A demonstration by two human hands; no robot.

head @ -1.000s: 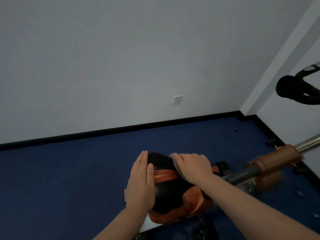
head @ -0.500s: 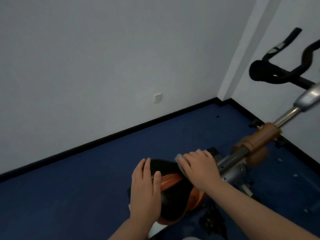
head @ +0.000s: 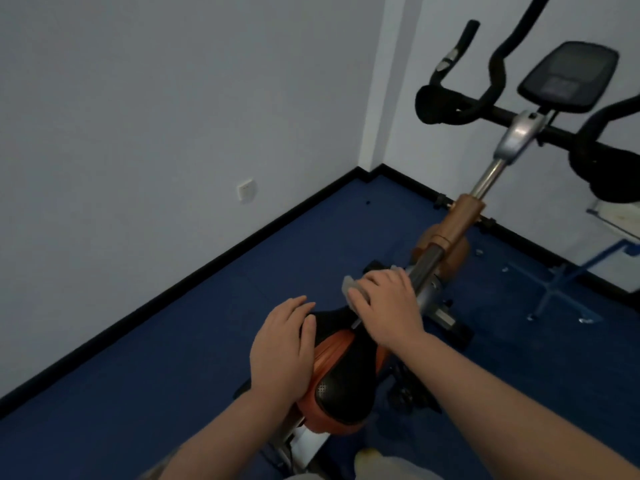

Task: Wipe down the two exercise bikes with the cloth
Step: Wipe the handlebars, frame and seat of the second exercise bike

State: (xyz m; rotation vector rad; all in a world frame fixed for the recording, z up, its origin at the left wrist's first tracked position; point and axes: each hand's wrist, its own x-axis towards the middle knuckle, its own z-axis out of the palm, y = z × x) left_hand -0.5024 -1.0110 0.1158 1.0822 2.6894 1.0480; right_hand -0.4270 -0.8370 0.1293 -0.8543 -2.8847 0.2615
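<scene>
**Exercise bike saddle under both hands**

Exercise bike (head: 460, 216) stands on the blue floor (head: 173, 341) near the room's corner. On its black-and-orange saddle (head: 341, 386) the left hand (head: 282, 351) lies flat, fingers straight. At the saddle's nose, the right hand (head: 388, 304) presses a grey cloth (head: 351, 287), fingers curled over it. Beyond the saddle rise the handlebars (head: 485, 98) and the console (head: 569, 76).

To your left of the saddle (head: 341, 372) the blue floor (head: 173, 341) lies open up to the wall (head: 156, 116). Far right, the handlebars (head: 485, 98) and console (head: 568, 76) block the way.
</scene>
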